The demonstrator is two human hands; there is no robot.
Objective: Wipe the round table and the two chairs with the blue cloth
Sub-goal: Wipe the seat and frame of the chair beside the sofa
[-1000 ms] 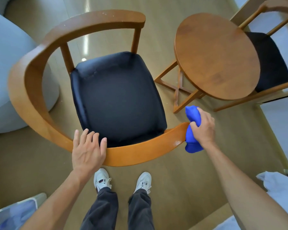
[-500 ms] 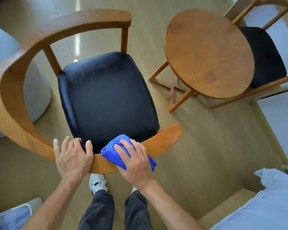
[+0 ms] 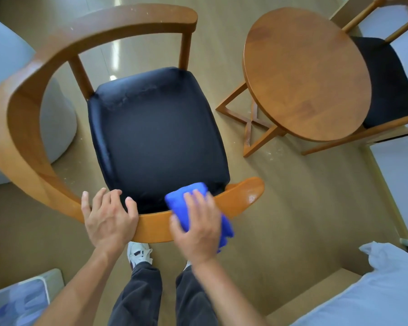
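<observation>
The near chair has a curved wooden rail around a black seat. My right hand lies flat on the folded blue cloth and presses it on the near stretch of the rail, just left of the rail's shiny right tip. My left hand holds the same rail a little further left, fingers curled over its inner edge. The round wooden table stands at the upper right, and the second chair with a black seat is partly hidden behind it.
A pale grey padded seat sits close to the near chair's left side. White bedding fills the lower right corner, and a patterned blue item lies at lower left. My shoes stand right behind the rail on the wooden floor.
My right hand has carried the cloth from the rail's right tip leftward along the rail, close to my left hand. The left hand's fingers have curled over the rail.
</observation>
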